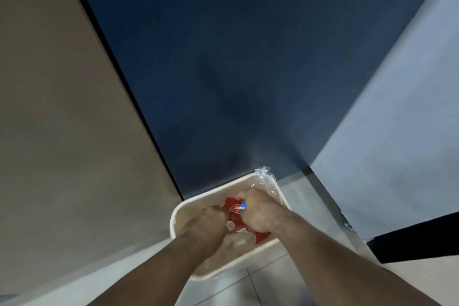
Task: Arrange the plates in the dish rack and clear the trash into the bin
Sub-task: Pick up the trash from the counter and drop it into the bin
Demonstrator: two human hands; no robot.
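Note:
A cream rectangular bin (178,208) stands on the floor in a corner, lined with a clear plastic bag (266,177). Both my hands are down over its opening. My left hand (208,221) and my right hand (255,208) have curled fingers around crumpled red wrappers (233,207), with a small blue-and-white piece between them. More red wrapper (262,236) shows under my right wrist. The bin's inside is largely hidden by my forearms. No plates or dish rack are in view.
A dark blue wall (236,69) rises behind the bin. A beige panel (62,107) stands to the left and a pale blue-grey surface (397,119) to the right. Light floor tiles (260,281) lie in front.

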